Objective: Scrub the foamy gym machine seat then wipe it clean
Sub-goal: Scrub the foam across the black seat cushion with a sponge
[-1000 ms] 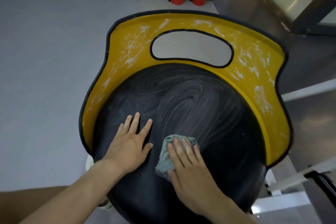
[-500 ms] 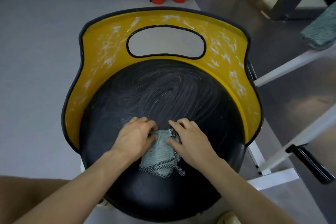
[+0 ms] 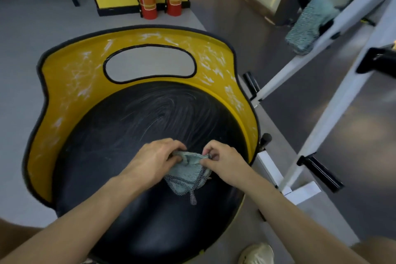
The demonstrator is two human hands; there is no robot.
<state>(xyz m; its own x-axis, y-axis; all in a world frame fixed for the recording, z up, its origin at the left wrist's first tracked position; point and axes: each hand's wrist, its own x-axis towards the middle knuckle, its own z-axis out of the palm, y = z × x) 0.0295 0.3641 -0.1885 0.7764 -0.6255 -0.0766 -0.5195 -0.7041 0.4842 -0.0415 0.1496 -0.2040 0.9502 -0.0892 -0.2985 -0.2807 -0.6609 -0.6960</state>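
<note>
Both hands have gone from lying flat to gathering up the cloth (image 3: 186,174). The left hand (image 3: 154,161) and right hand (image 3: 225,161) each pinch its upper edge between curled fingers and thumb. Light blue with dark mesh trim, it hangs between them over the front half of the black seat cushion (image 3: 150,118), whose rear half shows foam swirls. White streaks fleck the yellow backrest (image 3: 70,83).

Bare forearms (image 3: 90,216), pale cream shoe (image 3: 256,254)
</note>
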